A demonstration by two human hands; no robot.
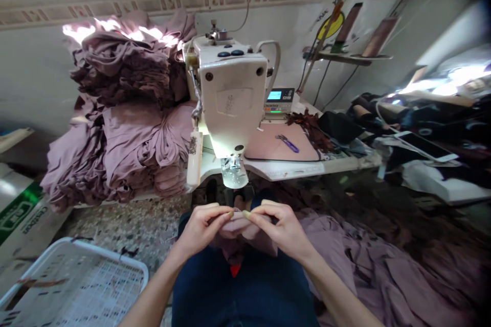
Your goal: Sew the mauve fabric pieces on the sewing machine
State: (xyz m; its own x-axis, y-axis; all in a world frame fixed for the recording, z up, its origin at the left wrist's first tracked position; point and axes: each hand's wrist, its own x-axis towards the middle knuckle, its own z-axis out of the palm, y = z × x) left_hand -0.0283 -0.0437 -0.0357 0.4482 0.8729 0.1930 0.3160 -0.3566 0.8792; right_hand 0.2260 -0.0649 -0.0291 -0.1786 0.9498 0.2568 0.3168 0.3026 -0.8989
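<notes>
Between my two hands, just above my lap, a piece of mauve fabric (240, 227) is pinched along its upper edge. My left hand (207, 225) grips that edge with thumb and fingertips, and my right hand (278, 225) does the same a short way to the right. The rest of the cloth hangs down in folds, with a small red bit (235, 270) below it. Straight ahead, a little beyond my fingers and apart from them, stands a white sewing machine (235, 97). Its lit needle area (233, 171) faces me.
Stacks of mauve garments (141, 138) rise at the left. A white plastic basket (141, 268) stands on the floor at lower left. More mauve cloth (368, 260) heaps at my right. Purple thread snips (287, 143) lie on a pink mat (264, 145); a phone (427, 147) sits farther right.
</notes>
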